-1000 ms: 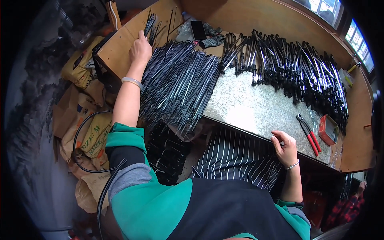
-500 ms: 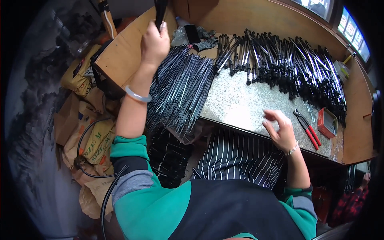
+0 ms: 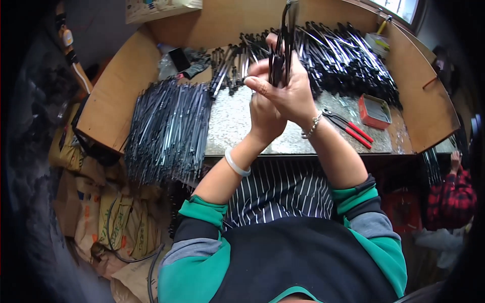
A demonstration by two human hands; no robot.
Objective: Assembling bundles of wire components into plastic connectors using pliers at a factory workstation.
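Observation:
My left hand (image 3: 265, 118) and my right hand (image 3: 285, 91) are raised together over the speckled stone worktop (image 3: 230, 123). Both grip a small bundle of thin black rods (image 3: 283, 48), held upright between the fingers. A white bangle is on my left wrist and a bead bracelet on my right. A thick pile of the same black rods (image 3: 169, 129) lies to the left, overhanging the table edge. A longer heap of black handled pieces (image 3: 348, 58) spreads across the back of the worktop.
Red-handled pliers (image 3: 348, 126) and a small red tray (image 3: 375, 110) lie right of my hands. A brown board (image 3: 108, 96) stands at the left, sacks and cables (image 3: 103, 222) on the floor below. Another person's red plaid sleeve (image 3: 452, 194) shows at the far right.
My left hand came back from the far left with black rods and rose to the middle. My right hand lifted off the worktop and joined it on the bundle.

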